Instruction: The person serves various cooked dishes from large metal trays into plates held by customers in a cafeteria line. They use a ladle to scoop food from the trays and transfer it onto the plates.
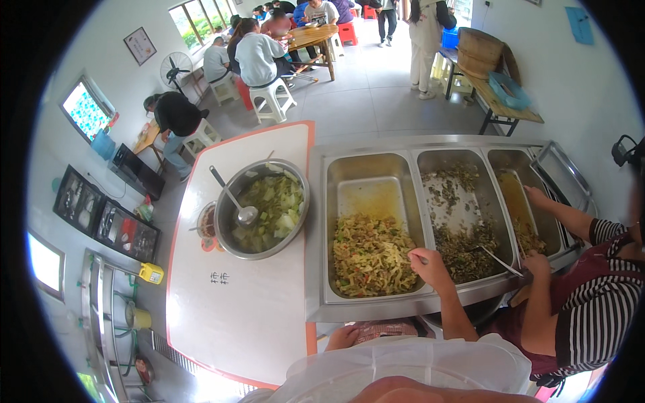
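Note:
My right hand (428, 267) is closed at the near right rim of a steel food pan; a small grey metal end, apparently a utensil handle, shows in the fist. Shredded stir-fried vegetables (370, 252) fill the near part of that pan. My left hand (343, 337) rests low, beside a reddish patterned cloth (385, 330) just under the counter edge; its fingers are partly hidden. In the middle pan lie chopped dark greens (463, 252) with a metal utensil (499, 259). To the left, a large steel bowl (262, 254) holds cabbage soup and a ladle (247, 214).
A co-worker in striped sleeves (594, 312) has both hands at the third pan (549, 237) on the right. The bowl and a small glass dish (206, 220) stand on a white table (247, 312). Several people sit eating beyond, near a wooden table (312, 36).

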`<state>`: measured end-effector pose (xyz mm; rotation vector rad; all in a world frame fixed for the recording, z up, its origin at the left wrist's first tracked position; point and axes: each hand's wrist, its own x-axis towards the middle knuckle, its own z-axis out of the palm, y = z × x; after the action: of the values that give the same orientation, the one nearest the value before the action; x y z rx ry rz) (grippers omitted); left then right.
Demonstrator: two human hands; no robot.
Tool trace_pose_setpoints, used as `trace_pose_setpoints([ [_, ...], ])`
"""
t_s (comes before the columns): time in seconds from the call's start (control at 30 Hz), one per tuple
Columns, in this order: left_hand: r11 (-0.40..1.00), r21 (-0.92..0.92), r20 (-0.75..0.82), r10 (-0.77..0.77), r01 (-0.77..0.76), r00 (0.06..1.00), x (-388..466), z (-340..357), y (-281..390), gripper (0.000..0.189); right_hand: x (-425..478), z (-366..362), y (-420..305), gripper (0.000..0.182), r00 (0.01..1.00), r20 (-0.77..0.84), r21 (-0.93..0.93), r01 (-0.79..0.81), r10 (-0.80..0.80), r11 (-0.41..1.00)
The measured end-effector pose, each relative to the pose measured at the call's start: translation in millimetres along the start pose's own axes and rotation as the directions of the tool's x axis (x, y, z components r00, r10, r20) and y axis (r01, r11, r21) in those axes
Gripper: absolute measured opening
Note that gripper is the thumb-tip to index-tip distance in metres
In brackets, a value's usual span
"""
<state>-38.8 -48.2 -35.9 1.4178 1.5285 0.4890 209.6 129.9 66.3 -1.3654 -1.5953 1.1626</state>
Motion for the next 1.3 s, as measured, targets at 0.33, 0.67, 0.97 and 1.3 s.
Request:
trace_pose_setpoints([
  [0.33, 0.964, -0.103, -0.042, -0.249, 0.244, 0.967, -14, 6, -41, 0.024, -2, 2, 7, 0.013, 0.999, -0.021, 0.016, 0.036, -0.036, 0.999],
  [0.67, 0.967, -0.053, -0.022, -0.249, 0.248, 0.968, -8, 15, -57, 0.022, -2, 1, -1, 0.013, 0.998, 0.03, -0.096, 0.058, -0.055, 0.994],
  [0.97, 0.974, 0.051, 0.0, -0.22, 0.219, 0.976, 2, 27, -74, 0.022, -5, 4, 1, 0.018, 1.0, -0.021, 0.019, -0.011, 0.011, 1.0],
  [1.3, 0.94, 0.312, 0.076, -0.168, 0.137, 0.983, 25, 37, -121, 0.021, -5, -2, 16, 0.023, 0.992, -0.115, 0.1, -0.04, 0.052, 0.994],
])
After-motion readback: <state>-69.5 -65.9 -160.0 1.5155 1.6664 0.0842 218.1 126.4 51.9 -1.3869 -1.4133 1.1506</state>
